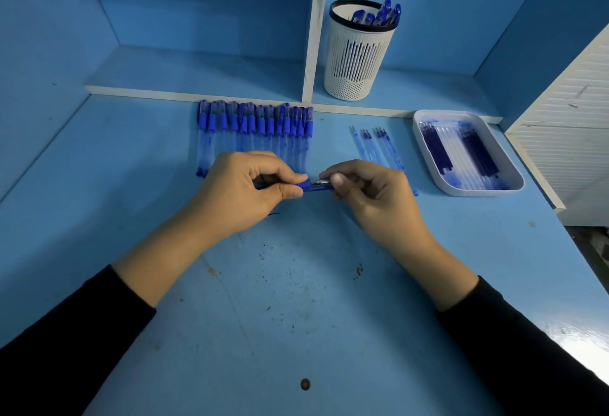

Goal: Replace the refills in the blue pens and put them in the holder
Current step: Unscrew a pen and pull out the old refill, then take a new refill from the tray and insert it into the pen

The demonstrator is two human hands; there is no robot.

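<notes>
- Sleeves (66, 343), black, two: nearest the camera, forearms reaching out over the blue tabletop (296, 310).
- Left hand (244, 184): fingers curled round the barrel of one blue pen (313, 185), thumb and forefinger pinching its blue grip section.
- Right hand (369, 188): thumb and fingertips pinching the pen's other end, where a silvery part shows.
- Blue pen: held level between both hands, just above the tabletop. Step judged: tip section being twisted off or on; which, cannot tell.
- Handling note: hold the barrel steady in the left hand and turn with the right only, keeping both halves in line and the pinch light so the small part does not drop.
- Row of pens (255, 125): beyond the hands, side by side against the shelf edge.
- Loose refills (375, 145): right of the row.
- Tray (514, 181), white, holding more refills (438, 148): farther right.
- Holder (356, 62): white, on the shelf behind, several pens standing in it.
</notes>
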